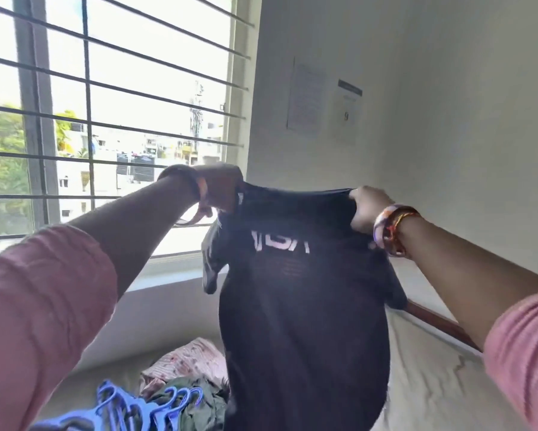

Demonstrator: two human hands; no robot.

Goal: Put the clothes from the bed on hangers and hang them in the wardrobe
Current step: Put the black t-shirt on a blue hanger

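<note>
A dark navy T-shirt (305, 321) with white letters across the chest hangs in the air in front of me, held up by its shoulders. My left hand (219, 189) grips its left shoulder and my right hand (368, 209) grips its right shoulder, stretching the top edge between them. Below on the bed (432, 377) lies a bunch of blue plastic hangers (137, 405). Beside them sits a heap of clothes, a dark green garment (199, 402) and a pink patterned one (187, 359). No wardrobe is in view.
A barred window (112, 119) fills the left half behind the shirt. A white wall (432, 119) with two paper notices (323, 101) stands on the right. A brown wooden bed rail (442, 325) runs along that wall.
</note>
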